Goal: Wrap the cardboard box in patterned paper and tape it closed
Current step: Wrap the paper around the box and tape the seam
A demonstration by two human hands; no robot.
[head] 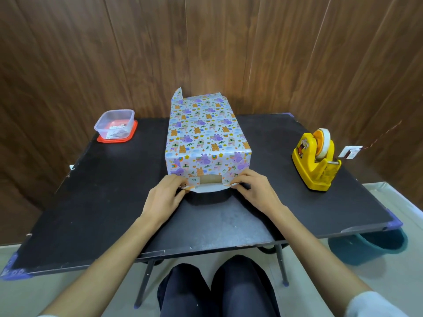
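Your left hand (166,194) and right hand (254,191) each pinch a side flap of the patterned paper (203,133) at the near end of the box (209,178) on the desk (91,202).

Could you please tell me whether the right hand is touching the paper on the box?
Touching. The head view shows the right hand pinching a folded flap of the paper at the near right corner of the box, with no gap.

The paper (203,133) is printed with purple and orange animals on white; brown cardboard (210,178) is seen. The table (109,193) is coloured black, the tape dispenser (312,167) yellow, the lid (114,140) red.
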